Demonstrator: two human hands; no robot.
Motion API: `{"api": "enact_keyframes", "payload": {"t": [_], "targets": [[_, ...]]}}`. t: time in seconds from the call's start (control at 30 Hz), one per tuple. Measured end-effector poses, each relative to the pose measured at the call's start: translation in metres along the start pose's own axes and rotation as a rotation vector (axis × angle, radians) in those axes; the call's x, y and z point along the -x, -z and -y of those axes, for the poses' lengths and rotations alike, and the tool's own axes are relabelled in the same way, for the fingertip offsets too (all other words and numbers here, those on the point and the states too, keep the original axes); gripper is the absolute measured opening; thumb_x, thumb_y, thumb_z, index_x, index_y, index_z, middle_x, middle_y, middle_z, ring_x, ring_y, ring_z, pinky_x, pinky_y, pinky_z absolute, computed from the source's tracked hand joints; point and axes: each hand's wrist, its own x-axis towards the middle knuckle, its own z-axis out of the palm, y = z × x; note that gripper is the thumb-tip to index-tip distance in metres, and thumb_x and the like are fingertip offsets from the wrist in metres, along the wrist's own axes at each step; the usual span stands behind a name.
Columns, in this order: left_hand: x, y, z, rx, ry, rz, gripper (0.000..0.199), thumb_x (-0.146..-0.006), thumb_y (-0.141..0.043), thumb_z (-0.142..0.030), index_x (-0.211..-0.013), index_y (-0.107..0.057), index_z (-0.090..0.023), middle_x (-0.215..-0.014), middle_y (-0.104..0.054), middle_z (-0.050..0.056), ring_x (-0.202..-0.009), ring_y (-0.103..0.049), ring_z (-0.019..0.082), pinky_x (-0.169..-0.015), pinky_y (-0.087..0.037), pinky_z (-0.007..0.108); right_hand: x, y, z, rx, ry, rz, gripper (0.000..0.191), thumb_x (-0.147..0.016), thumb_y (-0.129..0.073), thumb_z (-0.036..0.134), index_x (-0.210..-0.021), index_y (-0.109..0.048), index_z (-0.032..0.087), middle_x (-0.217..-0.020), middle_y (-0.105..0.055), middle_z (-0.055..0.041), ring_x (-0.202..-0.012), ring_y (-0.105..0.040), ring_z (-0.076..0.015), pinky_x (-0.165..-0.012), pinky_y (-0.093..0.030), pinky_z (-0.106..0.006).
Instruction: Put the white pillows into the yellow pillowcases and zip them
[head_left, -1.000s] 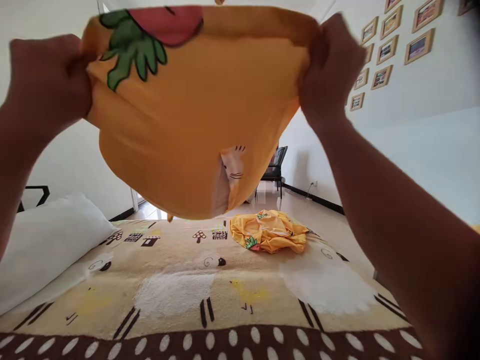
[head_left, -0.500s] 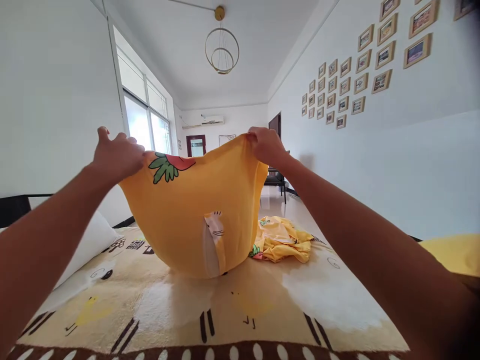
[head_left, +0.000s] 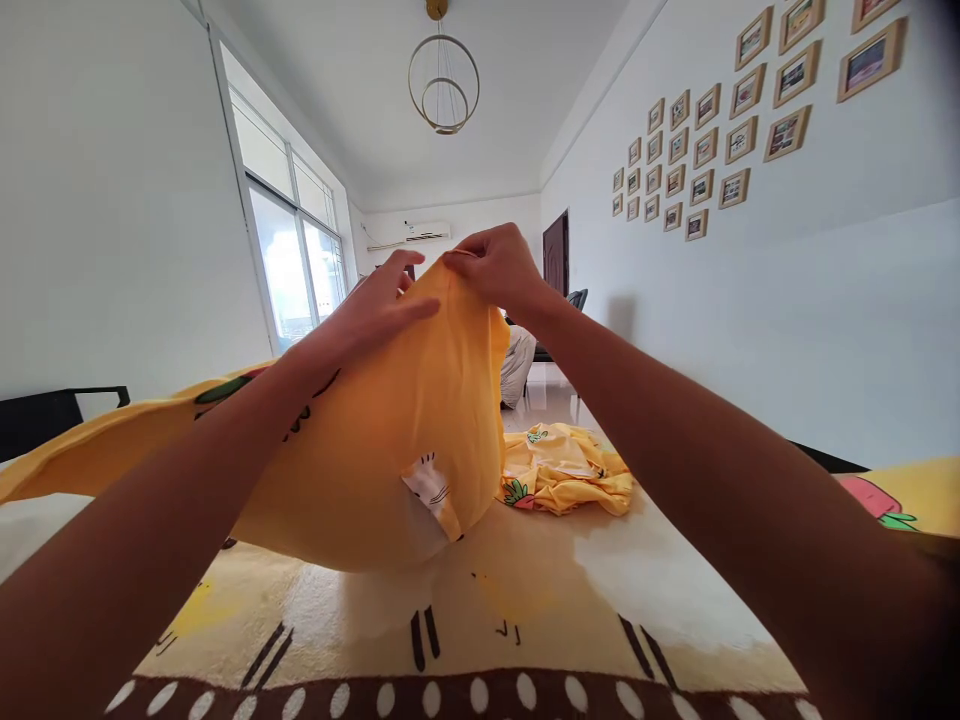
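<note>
Loosely, the orange-yellow cloth (head_left: 375, 430) hangs over the near side of the blanket (head_left: 367, 610), smooth, thin and drawn up into a soft peak with fine vertical creases. The right hand (head_left: 499, 265) has a firm grip on that peak, thumb and fingers pinched together over a fold of it. The left hand (head_left: 379, 300) is spread beside the peak, thumb well apart from the fingers; its grip is slack and encloses nothing, though whether the skin brushes the cloth I cannot tell. Below, the cloth bellies out into a rounded lower edge, with a small white patch (head_left: 431, 485) marked by thin black strokes and puckered at a fold; a long flap trails off to the left behind the forearm. The blanket looks plush, cream with cloudy white shapes and dark paired bars, and ends in a brown border (head_left: 502, 695) of pale ovals. Beyond, to the right, lies a crumpled yellow bundle (head_left: 570, 470), wrinkled and printed with green leaves. Farther off are wood-edged picture frames (head_left: 741, 140) and a pendant lamp (head_left: 410, 85) of slim rings.
</note>
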Motion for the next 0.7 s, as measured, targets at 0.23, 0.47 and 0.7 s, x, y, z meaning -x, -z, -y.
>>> {"api": "enact_keyframes", "payload": {"t": [0.23,0.47,0.7], "targets": [[0.003,-0.007,-0.009,-0.220,0.114,0.006,0.021,-0.081,-0.045,-0.030,-0.064,-0.047,-0.018,-0.063,-0.052,0.005,-0.053,-0.048,0.016,-0.046,-0.030,0.029,0.009,-0.017,0.017,-0.033,0.035,-0.067,0.011,-0.075,-0.055,0.015,-0.063,-0.055,0.016,-0.061,-0.048,0.0001,-0.068,-0.047,-0.0126,-0.067,-0.043,-0.031],[0.023,-0.020,-0.002,-0.180,-0.009,-0.370,0.025,-0.093,-0.030,-0.031,-0.074,-0.042,-0.020,-0.067,-0.047,0.001,-0.056,-0.038,0.013,-0.054,-0.026,0.030,0.025,-0.012,0.042,-0.191,0.076,0.055,0.016,-0.079,-0.054,0.019,-0.094,-0.059,0.017,-0.079,-0.059,-0.0022,-0.083,-0.056,-0.0162,-0.078,-0.047,-0.034],[0.009,0.055,0.029,-0.220,0.091,-0.959,0.033,-0.097,-0.032,-0.033,-0.070,-0.039,-0.017,-0.069,-0.034,-0.002,-0.068,-0.032,0.010,-0.070,-0.032,0.028,0.039,0.029,-0.001,-0.178,0.034,0.691,0.088,-0.071,-0.070,0.031,-0.145,-0.022,0.024,-0.133,-0.051,-0.0125,-0.119,-0.050,-0.0237,-0.099,-0.041,-0.042]]}}
